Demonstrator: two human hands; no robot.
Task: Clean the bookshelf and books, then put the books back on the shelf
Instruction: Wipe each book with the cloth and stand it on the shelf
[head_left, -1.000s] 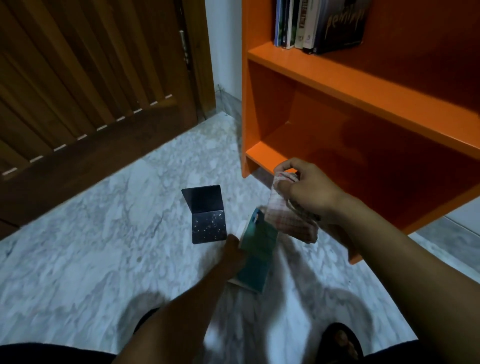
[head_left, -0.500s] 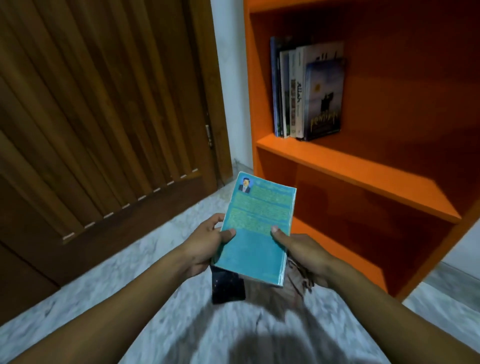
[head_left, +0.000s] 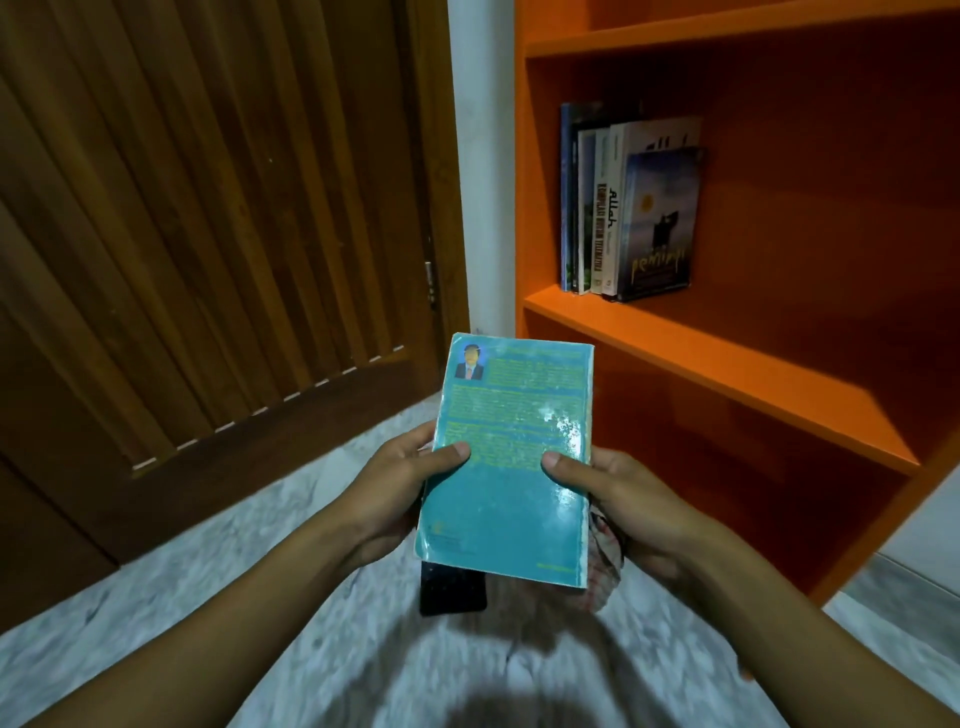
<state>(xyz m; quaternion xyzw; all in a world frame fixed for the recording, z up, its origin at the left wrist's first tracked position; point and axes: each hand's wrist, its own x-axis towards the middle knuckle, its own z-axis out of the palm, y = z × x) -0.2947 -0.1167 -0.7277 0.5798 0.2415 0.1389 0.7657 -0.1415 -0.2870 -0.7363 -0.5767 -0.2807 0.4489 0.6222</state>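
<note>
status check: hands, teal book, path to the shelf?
Left hand and right hand both grip the teal book; checked cloth under right grip. Shelved books upright, space beside them. Nothing blocking.

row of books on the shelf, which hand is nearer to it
Right. The right hand grips the teal book's right edge, on the bookshelf side below the row of books. The left hand grips the left edge, toward the door.

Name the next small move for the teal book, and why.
Probably wipe the teal book with the checked cloth bunched under the right hand: both hands grip it, left hand too, and its cover looks scuffed and dusty.
</note>
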